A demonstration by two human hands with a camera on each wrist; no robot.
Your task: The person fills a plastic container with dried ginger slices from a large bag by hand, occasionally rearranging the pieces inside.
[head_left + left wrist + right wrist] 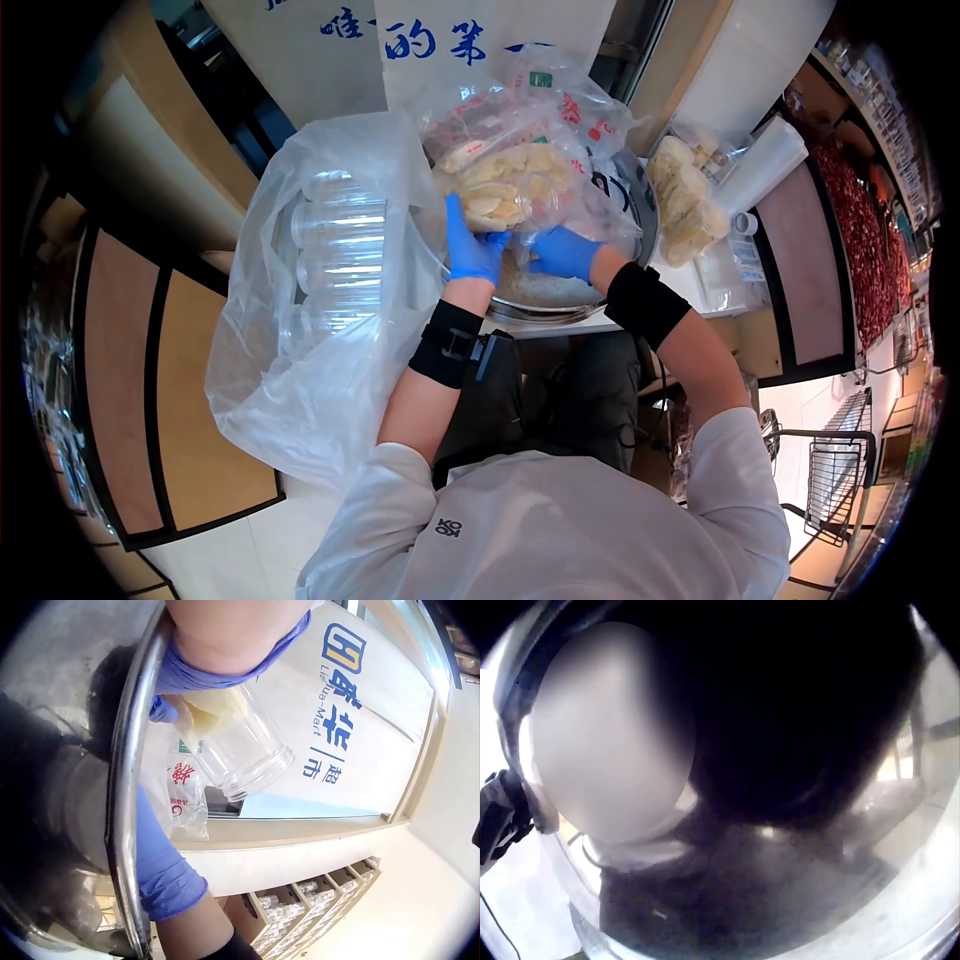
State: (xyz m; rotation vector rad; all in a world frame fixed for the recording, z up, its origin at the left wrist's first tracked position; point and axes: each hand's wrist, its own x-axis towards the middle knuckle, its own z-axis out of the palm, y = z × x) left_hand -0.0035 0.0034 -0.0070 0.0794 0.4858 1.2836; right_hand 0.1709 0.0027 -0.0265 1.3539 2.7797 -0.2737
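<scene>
Both hands wear blue gloves. My left hand point(475, 250) grips a clear plastic jar point(259, 742) at its base, above the front of a round metal basin point(126, 776). Pale yellow dried slices point(214, 709) lie toward the bottom of the jar, and its threaded mouth is uncovered. In the head view, a clear bag point(530, 160) of the same kind of slices rests in the basin behind the hands. My right hand point(565, 253) reaches low into the basin beside the bag; its fingertips are hidden, and I cannot tell what they hold.
At left, a large translucent bag point(260, 370) contains several empty clear jars point(345, 255). Right of the basin stand filled jars point(685, 220), a roll of plastic bags point(765, 165) and a small white lid point(745, 223). A shopping cart point(840, 470) is on the floor at lower right.
</scene>
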